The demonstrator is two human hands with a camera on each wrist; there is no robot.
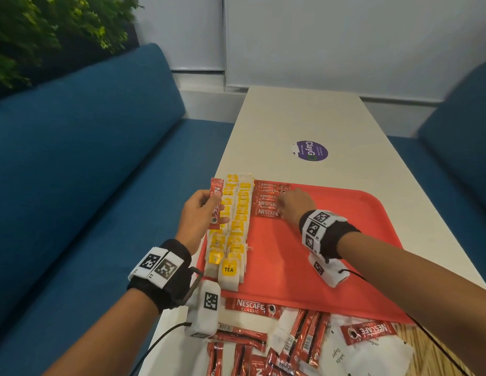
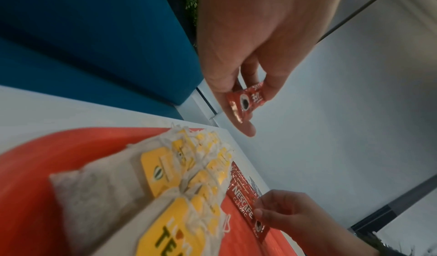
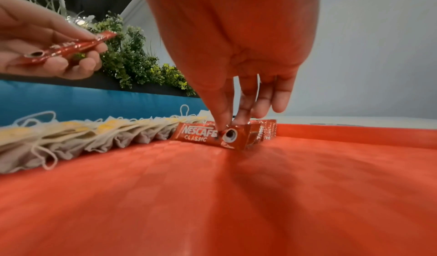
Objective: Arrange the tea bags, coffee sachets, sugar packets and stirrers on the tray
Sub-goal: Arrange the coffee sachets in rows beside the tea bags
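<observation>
A red tray (image 1: 345, 240) lies on the white table. Two rows of yellow-tagged tea bags (image 1: 233, 232) run along its left side. Beside them at the far end is a row of red coffee sachets (image 1: 267, 202). My right hand (image 1: 293, 204) pinches the nearest sachet of that row (image 3: 201, 135) at its cup-picture end, thumb in front and fingers behind. My left hand (image 1: 209, 210) hovers over the tea bags and holds another coffee sachet (image 1: 216, 204) between thumb and fingers, also seen in the left wrist view (image 2: 246, 103).
Loose coffee sachets (image 1: 263, 346) and white sugar packets (image 1: 342, 354) lie heaped at the table's near edge, in front of the tray. A purple sticker (image 1: 312, 150) sits farther up the table. Blue sofas (image 1: 73, 185) flank both sides. The tray's right half (image 1: 358, 218) is bare.
</observation>
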